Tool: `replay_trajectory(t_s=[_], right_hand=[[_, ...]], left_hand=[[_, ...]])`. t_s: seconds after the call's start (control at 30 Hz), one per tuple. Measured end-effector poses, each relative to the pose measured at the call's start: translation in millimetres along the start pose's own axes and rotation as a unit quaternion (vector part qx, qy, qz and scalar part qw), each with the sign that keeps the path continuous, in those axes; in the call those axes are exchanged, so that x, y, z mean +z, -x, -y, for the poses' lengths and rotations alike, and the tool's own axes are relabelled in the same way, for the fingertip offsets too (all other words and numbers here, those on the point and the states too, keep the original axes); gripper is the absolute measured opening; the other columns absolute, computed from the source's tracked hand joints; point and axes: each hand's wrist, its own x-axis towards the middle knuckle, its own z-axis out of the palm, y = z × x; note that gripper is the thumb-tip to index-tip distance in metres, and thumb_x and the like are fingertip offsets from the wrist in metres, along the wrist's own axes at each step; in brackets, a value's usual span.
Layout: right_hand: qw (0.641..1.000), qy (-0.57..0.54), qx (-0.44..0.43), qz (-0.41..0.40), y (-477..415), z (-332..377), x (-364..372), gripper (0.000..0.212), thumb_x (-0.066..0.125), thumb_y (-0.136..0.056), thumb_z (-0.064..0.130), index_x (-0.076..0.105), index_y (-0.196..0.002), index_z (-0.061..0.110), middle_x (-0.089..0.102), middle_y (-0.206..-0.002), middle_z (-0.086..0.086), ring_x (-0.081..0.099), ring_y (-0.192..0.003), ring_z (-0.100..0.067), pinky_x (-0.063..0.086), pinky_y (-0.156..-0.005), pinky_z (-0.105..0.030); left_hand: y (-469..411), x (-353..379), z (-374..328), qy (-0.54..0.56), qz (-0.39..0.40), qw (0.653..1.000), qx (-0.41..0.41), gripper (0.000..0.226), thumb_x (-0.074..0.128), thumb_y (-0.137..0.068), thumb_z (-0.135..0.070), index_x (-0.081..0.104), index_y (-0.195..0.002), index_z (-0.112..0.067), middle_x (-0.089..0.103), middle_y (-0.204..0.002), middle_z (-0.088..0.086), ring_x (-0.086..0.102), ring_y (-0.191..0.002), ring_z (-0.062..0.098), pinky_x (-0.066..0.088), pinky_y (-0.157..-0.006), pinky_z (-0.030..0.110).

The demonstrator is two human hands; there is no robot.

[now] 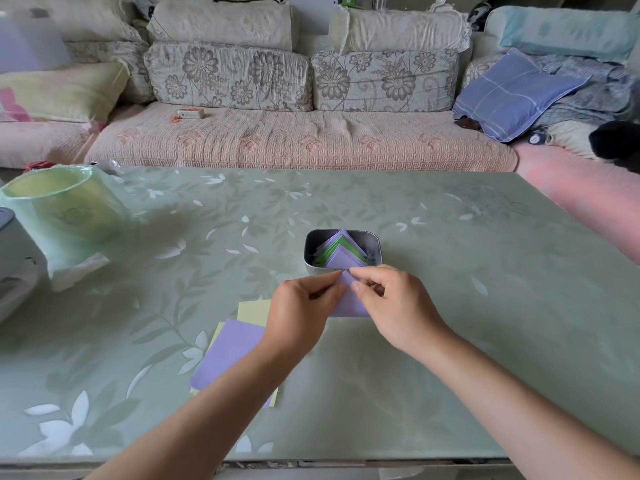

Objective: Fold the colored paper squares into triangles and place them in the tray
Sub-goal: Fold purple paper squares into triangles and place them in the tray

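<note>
Both hands, left hand (300, 308) and right hand (388, 299), pinched a purple paper (349, 299) just before the tray (310, 252).
If your corners slipped apart, the crease could have come out crooked, I judged.

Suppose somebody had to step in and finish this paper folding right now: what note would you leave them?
Hands: left hand and right hand both pinch one purple sheet, just in front of the tray.
Done: purple and green folded triangles sit in the tray.
Left: finish this fold, drop it in, then fold the purple and yellow squares lying by the left forearm.
</note>
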Motion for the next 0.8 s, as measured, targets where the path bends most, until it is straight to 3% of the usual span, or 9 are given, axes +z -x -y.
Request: replay_trajectory(t_s=[0.17,0.23,0.33,0.47,0.53,0.6,0.67,0.8], right_hand=[[0.998,-0.028,0.058,0.021,-4,-2,-1,0.008,0.070,-0.090,0.029,0.074,-0.085,0.026,0.070,-0.078,0.011,0.061,-0.071,-0.010,0.047,-0.065,-0.023],[0.995,-0.034,0.082,0.040,-6,-4,-2,0.014,0.071,-0.090,0.029,0.072,-0.077,0.024,0.066,-0.070,0.013,0.057,-0.065,-0.004,0.042,-0.059,-0.019],[0.993,-0.009,0.093,0.075,-7,-8,-2,0.021,0.069,-0.091,0.029,0.069,-0.071,0.022,0.057,-0.060,0.015,0.050,-0.058,-0.003,0.037,-0.056,-0.020],[0.988,0.023,0.110,0.103,-9,-15,3,0.024,0.067,-0.090,0.035,0.068,-0.069,0.024,0.059,-0.060,0.015,0.052,-0.063,-0.008,0.041,-0.061,-0.025],[0.986,0.043,0.114,0.114,-10,-17,6,0.029,0.066,-0.090,0.042,0.068,-0.071,0.021,0.057,-0.058,0.013,0.050,-0.062,-0.012,0.040,-0.062,-0.027],[0.983,0.080,0.106,0.123,-10,-16,7,0.029,0.062,-0.091,0.044,0.069,-0.077,0.019,0.063,-0.063,0.009,0.055,-0.065,-0.019,0.041,-0.066,-0.028],[0.979,0.127,0.096,0.128,-9,-13,7,0.027,0.059,-0.092,0.041,0.071,-0.082,0.019,0.070,-0.073,0.005,0.062,-0.077,-0.022,0.044,-0.077,-0.031],[0.970,0.199,0.072,0.124,-9,-10,9,0.034,0.055,-0.096,0.047,0.067,-0.075,0.022,0.065,-0.069,0.009,0.059,-0.077,-0.020,0.041,-0.085,-0.035]], left_hand=[[4,2,-3,-0.014,-0.003,1.000,-0.005,0.016,0.067,-0.092,-0.025,0.078,-0.099,-0.034,0.064,-0.063,-0.029,0.045,-0.061,-0.010,0.040,-0.057,0.012],[6,3,-3,-0.027,0.005,1.000,0.002,0.016,0.066,-0.092,-0.023,0.079,-0.088,-0.031,0.052,-0.054,-0.023,0.038,-0.056,-0.005,0.034,-0.052,0.012],[8,2,-1,-0.055,0.023,0.998,-0.008,0.015,0.064,-0.092,-0.026,0.077,-0.084,-0.026,0.048,-0.058,-0.013,0.033,-0.058,0.006,0.033,-0.052,0.018],[8,-2,1,-0.166,0.067,0.984,0.004,0.027,0.059,-0.094,-0.033,0.071,-0.077,-0.017,0.038,-0.060,-0.005,0.025,-0.059,0.011,0.026,-0.051,0.027],[7,-8,0,-0.244,0.079,0.966,0.017,0.024,0.055,-0.095,-0.036,0.074,-0.089,-0.021,0.047,-0.062,-0.008,0.039,-0.060,0.014,0.035,-0.053,0.026],[7,-15,-2,-0.301,0.072,0.950,0.040,0.026,0.055,-0.094,-0.034,0.070,-0.114,-0.026,0.066,-0.090,-0.013,0.060,-0.088,0.012,0.050,-0.072,0.027],[6,-20,-1,-0.320,0.082,0.940,0.085,0.031,0.054,-0.094,-0.027,0.066,-0.122,-0.026,0.064,-0.113,-0.012,0.056,-0.107,0.011,0.047,-0.085,0.026],[7,-25,1,-0.331,0.169,0.918,0.140,0.028,0.051,-0.091,-0.021,0.068,-0.113,-0.025,0.056,-0.108,-0.012,0.051,-0.104,0.010,0.044,-0.083,0.024]])
